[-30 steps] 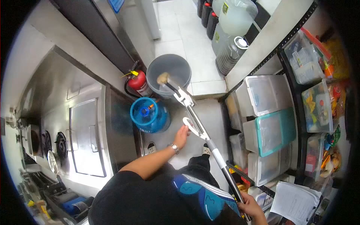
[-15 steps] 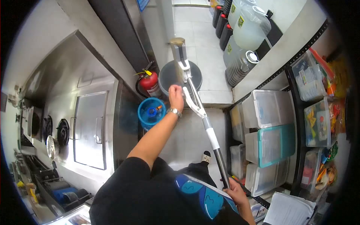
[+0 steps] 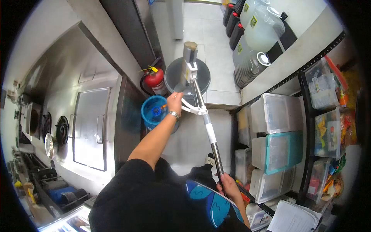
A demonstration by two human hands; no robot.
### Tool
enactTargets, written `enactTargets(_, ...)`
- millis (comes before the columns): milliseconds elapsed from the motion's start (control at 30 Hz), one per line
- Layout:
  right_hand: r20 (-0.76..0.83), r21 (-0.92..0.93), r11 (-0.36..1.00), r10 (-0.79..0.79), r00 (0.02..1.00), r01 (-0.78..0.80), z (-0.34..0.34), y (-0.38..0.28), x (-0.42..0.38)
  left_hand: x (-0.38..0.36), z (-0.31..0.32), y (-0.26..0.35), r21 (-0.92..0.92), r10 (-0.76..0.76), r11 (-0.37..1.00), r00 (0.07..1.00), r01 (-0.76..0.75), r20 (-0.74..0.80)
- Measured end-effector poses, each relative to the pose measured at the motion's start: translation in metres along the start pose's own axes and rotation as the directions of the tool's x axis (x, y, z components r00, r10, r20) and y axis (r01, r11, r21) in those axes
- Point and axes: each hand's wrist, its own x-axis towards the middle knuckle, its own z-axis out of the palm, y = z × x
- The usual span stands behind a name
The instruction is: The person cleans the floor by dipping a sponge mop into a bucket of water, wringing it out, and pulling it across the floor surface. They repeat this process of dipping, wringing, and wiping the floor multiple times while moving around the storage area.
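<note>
A sponge mop [image 3: 210, 133] with a metal pole and white lever slants across the middle of the view. My left hand [image 3: 175, 102] is closed on the mop's white lever, which stands out to the left of the pole. Lower down, my right hand [image 3: 228, 187] is wrapped round the dark lower part of the pole. The mop's head [image 3: 189, 54] is over a large grey bucket [image 3: 206, 77]; whether it touches the bucket cannot be made out.
A blue bucket [image 3: 150, 124] and a red fire extinguisher [image 3: 155, 79] stand left of the grey bucket. Shelves with plastic boxes [image 3: 280, 112] line the right side. Jugs [image 3: 259, 33] stand at the upper right. A step edge [image 3: 223, 105] crosses the floor.
My left hand has closed on the lever and moved down and left with it, so the lever stands farther out from the pole. My right hand has shifted slightly up and left with the pole.
</note>
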Motion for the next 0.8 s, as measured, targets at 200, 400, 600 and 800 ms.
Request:
enactTargets(200, -0.022, -0.013, 0.999, 0.034, 0.999, -0.034, -0.001, -0.003, 0.009, -0.019, -0.02, 0.006, 0.009, -0.044, 0.999, 0.999, 0.044, -0.017)
enactTargets(400, -0.043, -0.058, 0.998, -0.01, 0.999, 0.008, 0.005, -0.009, 0.014, -0.03, -0.024, 0.008, 0.057, -0.004, 0.998, 1.0, 0.005, -0.017)
enactTargets(600, -0.113, -0.178, 0.983, -0.066, 0.991, 0.045, 0.006, -0.016, 0.016, -0.044, -0.02, 0.011, 0.002, -0.032, 0.999, 0.998, 0.032, -0.051)
enactTargets(800, -0.164, -0.243, 0.969, -0.083, 0.983, 0.042, 0.006, -0.025, 0.021, -0.057, -0.014, 0.009, -0.113, -0.051, 0.993, 0.997, 0.045, -0.051)
